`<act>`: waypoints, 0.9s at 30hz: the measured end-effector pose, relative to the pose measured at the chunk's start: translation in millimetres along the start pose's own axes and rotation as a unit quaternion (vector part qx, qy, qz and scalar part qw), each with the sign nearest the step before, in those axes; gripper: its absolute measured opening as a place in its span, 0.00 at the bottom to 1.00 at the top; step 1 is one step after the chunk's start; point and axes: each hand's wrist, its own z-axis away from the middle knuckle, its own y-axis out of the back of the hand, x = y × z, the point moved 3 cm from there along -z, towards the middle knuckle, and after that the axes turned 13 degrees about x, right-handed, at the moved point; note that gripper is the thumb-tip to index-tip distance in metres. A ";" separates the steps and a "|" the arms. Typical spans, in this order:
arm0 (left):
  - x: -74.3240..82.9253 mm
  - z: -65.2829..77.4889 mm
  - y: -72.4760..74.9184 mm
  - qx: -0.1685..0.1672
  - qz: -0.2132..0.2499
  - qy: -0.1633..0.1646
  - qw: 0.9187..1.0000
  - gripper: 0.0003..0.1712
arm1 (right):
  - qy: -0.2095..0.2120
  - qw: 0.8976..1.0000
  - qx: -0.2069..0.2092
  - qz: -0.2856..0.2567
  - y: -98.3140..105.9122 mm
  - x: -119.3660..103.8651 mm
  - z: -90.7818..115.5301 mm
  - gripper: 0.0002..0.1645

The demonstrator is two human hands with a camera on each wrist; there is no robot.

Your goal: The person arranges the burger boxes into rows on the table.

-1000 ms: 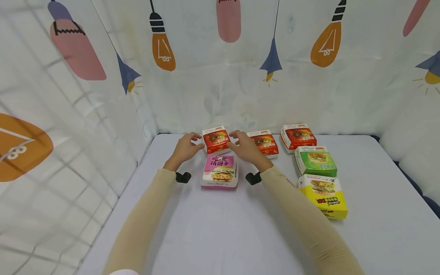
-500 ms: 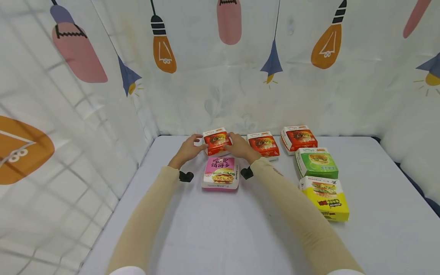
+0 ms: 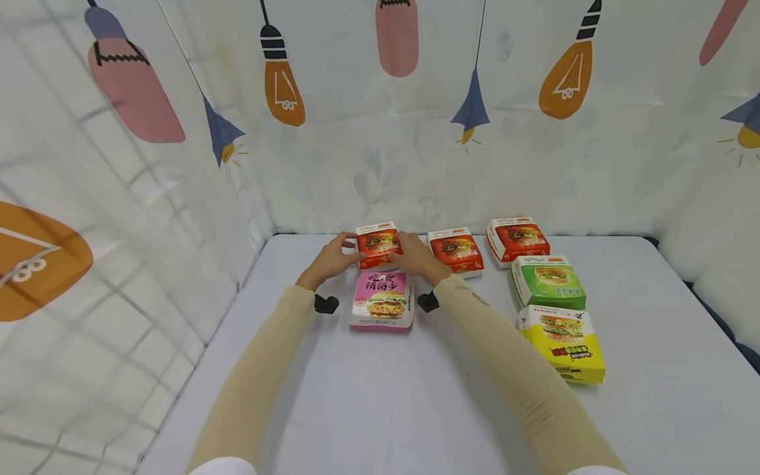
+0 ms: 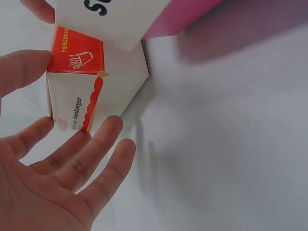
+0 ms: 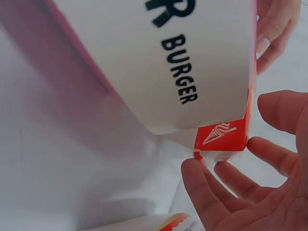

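Note:
A red-and-white hamburger box [image 3: 377,245] lies near the back of the table between both hands. My left hand [image 3: 332,259] holds its left side; in the left wrist view the thumb [image 4: 26,70] touches the red front face and the fingers spread along the white side. At its right side is my right hand [image 3: 417,256], thumb over the front, with fingertips [image 5: 192,168] against the side in the right wrist view. Directly in front sits a pink-and-white burger box [image 3: 382,302], which covers part of the red box in both wrist views.
To the right lies a second red hamburger box [image 3: 456,251]. Farther right, a third red box [image 3: 518,239], a green box [image 3: 549,282] and a yellow box [image 3: 563,344] form a column. A patterned white curtain [image 3: 380,158] closes off the table's back.
My right hand has come in from the right to the red box's side. The red box has shifted slightly right, behind the pink one, with my left hand following.

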 end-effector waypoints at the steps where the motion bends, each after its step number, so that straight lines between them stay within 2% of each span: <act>1: 0.5 -0.7 -0.3 -0.004 0.002 -0.001 1.000 0.39 | 0.002 1.000 0.002 0.004 0.2 0.4 0.1 0.29; 6: 3.2 -4.2 -1.2 -0.019 0.010 -0.003 1.000 0.39 | 0.010 1.000 0.006 0.019 3.3 -0.3 3.3 0.26; 12: 5.5 -7.7 -2.1 -0.029 0.000 0.000 1.000 0.39 | 0.011 1.000 0.010 0.021 3.5 -0.3 3.7 0.28; 27: 7.7 -12.4 -5.1 -0.036 -0.009 0.010 0.999 0.41 | 0.016 0.999 0.027 0.043 4.4 1.0 0.0 0.27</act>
